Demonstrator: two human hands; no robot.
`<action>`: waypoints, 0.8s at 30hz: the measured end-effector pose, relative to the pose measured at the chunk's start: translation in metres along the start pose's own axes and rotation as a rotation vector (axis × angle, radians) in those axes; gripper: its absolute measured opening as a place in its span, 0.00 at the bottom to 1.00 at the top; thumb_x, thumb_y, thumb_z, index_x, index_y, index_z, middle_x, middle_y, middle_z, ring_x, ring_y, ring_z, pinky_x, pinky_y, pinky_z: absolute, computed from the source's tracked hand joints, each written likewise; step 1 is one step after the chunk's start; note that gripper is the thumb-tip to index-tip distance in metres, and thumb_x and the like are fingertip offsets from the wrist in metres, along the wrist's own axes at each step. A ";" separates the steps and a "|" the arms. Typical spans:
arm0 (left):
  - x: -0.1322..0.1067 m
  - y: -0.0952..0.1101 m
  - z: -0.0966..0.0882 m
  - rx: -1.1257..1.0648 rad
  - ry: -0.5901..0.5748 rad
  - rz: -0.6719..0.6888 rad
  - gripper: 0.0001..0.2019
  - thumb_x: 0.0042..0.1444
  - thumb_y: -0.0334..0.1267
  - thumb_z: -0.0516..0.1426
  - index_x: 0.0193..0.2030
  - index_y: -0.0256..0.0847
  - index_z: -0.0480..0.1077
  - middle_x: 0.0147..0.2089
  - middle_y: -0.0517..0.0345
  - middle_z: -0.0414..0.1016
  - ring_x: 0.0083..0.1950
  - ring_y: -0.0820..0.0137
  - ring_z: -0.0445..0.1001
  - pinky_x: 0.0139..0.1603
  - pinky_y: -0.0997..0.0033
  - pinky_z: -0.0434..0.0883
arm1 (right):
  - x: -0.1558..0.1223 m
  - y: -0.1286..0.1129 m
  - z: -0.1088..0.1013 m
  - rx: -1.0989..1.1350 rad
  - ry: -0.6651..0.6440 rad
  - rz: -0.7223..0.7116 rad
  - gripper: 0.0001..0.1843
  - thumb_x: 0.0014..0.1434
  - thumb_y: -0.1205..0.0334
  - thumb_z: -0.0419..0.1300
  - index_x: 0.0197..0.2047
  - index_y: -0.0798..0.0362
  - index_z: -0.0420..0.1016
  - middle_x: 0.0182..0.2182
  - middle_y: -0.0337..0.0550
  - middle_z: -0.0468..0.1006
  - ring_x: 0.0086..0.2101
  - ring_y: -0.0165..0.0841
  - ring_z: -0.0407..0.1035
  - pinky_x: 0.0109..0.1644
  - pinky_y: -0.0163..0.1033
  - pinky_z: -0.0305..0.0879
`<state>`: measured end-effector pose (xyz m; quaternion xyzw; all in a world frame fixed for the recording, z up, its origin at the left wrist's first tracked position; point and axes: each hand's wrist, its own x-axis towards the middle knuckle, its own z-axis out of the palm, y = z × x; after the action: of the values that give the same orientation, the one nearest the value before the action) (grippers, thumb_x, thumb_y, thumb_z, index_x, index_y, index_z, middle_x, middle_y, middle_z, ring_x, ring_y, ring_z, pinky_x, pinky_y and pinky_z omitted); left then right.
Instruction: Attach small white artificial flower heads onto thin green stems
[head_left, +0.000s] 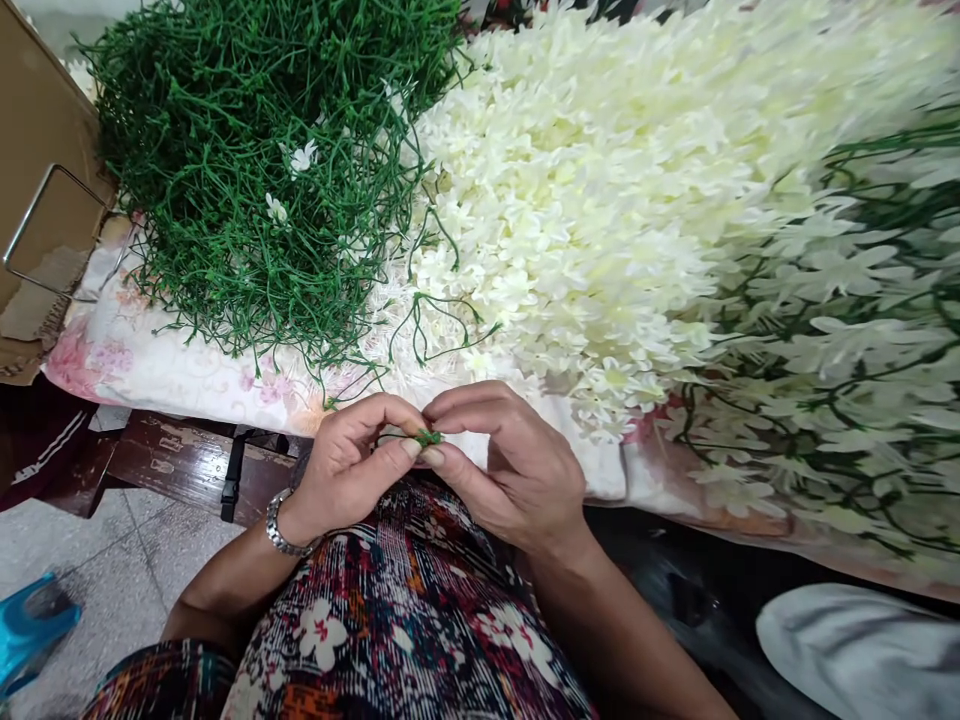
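My left hand point(352, 465) and my right hand point(506, 465) meet fingertip to fingertip over my lap, just in front of the table edge. Both pinch a small green plastic stem piece point(429, 437) between thumbs and forefingers. A metal watch sits on my left wrist. Right behind my hands, a large heap of white artificial blossoms point(600, 200) covers the table. To its left lies a tangled pile of bare green plastic stems point(255, 170) with a few white blossoms on it.
A floral cloth point(135, 360) covers the wooden table point(180, 460). Finished sprigs of white blossoms on green stems point(847, 350) lie at the right. A cardboard box point(37, 130) with a wire handle stands at far left. A blue object point(30, 625) lies on the floor.
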<state>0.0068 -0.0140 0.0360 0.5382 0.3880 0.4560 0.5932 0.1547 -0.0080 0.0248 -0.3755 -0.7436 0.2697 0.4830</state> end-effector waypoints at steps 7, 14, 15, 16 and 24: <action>-0.003 0.002 -0.003 0.054 -0.054 -0.117 0.06 0.54 0.36 0.50 0.28 0.37 0.62 0.26 0.62 0.59 0.27 0.78 0.59 0.28 0.79 0.58 | -0.003 -0.009 0.002 -0.082 -0.048 0.041 0.08 0.49 0.71 0.56 0.33 0.52 0.61 0.28 0.39 0.69 0.31 0.27 0.66 0.31 0.34 0.64; -0.003 0.007 -0.007 0.280 -0.048 -0.099 0.05 0.55 0.35 0.49 0.30 0.38 0.61 0.26 0.61 0.59 0.27 0.77 0.58 0.27 0.78 0.58 | -0.005 -0.011 0.002 -0.184 -0.095 0.172 0.06 0.51 0.68 0.55 0.34 0.51 0.62 0.26 0.35 0.69 0.25 0.24 0.65 0.27 0.29 0.62; -0.003 0.007 -0.009 0.300 -0.074 -0.098 0.05 0.54 0.35 0.49 0.31 0.38 0.62 0.26 0.61 0.59 0.27 0.77 0.58 0.27 0.77 0.58 | -0.005 -0.011 0.001 -0.178 -0.118 0.181 0.07 0.52 0.68 0.54 0.36 0.52 0.62 0.27 0.36 0.69 0.26 0.24 0.65 0.28 0.29 0.63; -0.004 0.007 -0.010 0.318 -0.101 -0.096 0.04 0.54 0.35 0.50 0.31 0.38 0.62 0.26 0.61 0.60 0.26 0.77 0.58 0.26 0.78 0.58 | -0.006 -0.011 0.001 -0.178 -0.146 0.181 0.07 0.52 0.67 0.54 0.37 0.52 0.62 0.28 0.37 0.69 0.27 0.24 0.65 0.29 0.29 0.63; -0.001 0.012 -0.021 0.701 -0.299 0.080 0.04 0.50 0.28 0.50 0.27 0.36 0.64 0.23 0.62 0.62 0.25 0.78 0.59 0.27 0.77 0.58 | -0.011 -0.010 -0.006 -0.323 -0.423 0.004 0.04 0.56 0.69 0.48 0.34 0.56 0.63 0.23 0.39 0.65 0.24 0.25 0.60 0.26 0.31 0.57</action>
<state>-0.0150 -0.0089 0.0449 0.7838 0.4081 0.2349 0.4050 0.1597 -0.0224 0.0291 -0.3846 -0.8607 0.2209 0.2499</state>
